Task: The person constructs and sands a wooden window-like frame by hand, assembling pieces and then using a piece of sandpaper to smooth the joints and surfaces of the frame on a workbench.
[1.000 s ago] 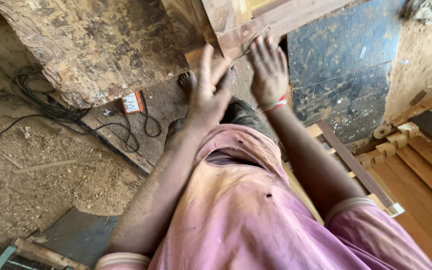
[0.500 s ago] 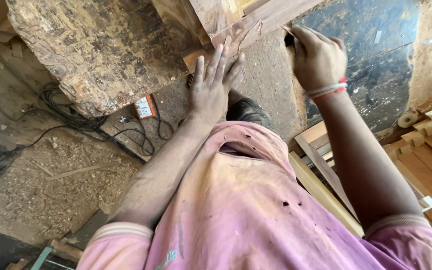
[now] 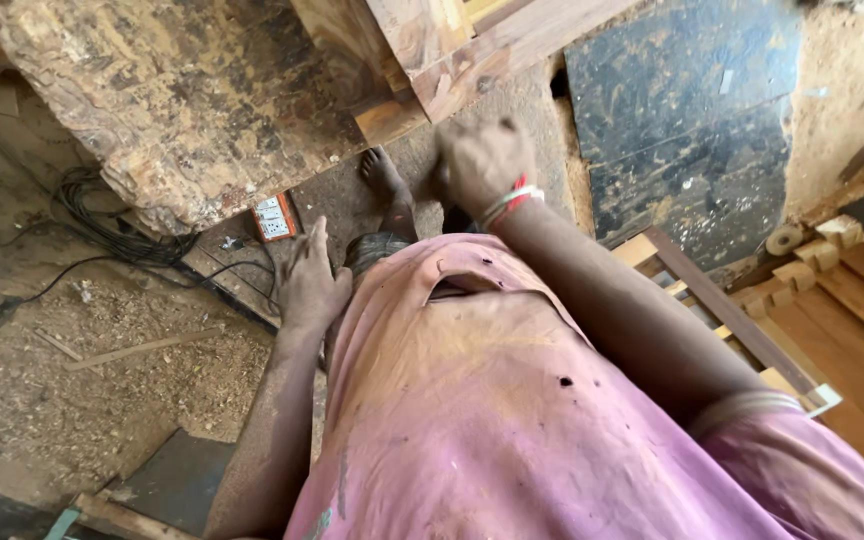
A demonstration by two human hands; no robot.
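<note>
The person's left hand (image 3: 310, 280) hangs low beside the hip of the dusty pink shirt (image 3: 512, 420), with the fingers loosely open and pointing up in the picture; it holds nothing. The right hand (image 3: 482, 165) is raised in front of the body and curled into a fist, a red and white band at its wrist. It is blurred, so one cannot tell if something small is inside the fist. This hand is just below the end of the brown wooden plank (image 3: 492, 45), which lies slanted at the top of the view, beside the big rough block of old wood (image 3: 182, 100). A bare foot (image 3: 382, 175) stands on the sawdust floor under the block. Near the left hand lies a small white socket box with orange edge (image 3: 274, 218), with black cables (image 3: 102, 215) beside it.
</note>
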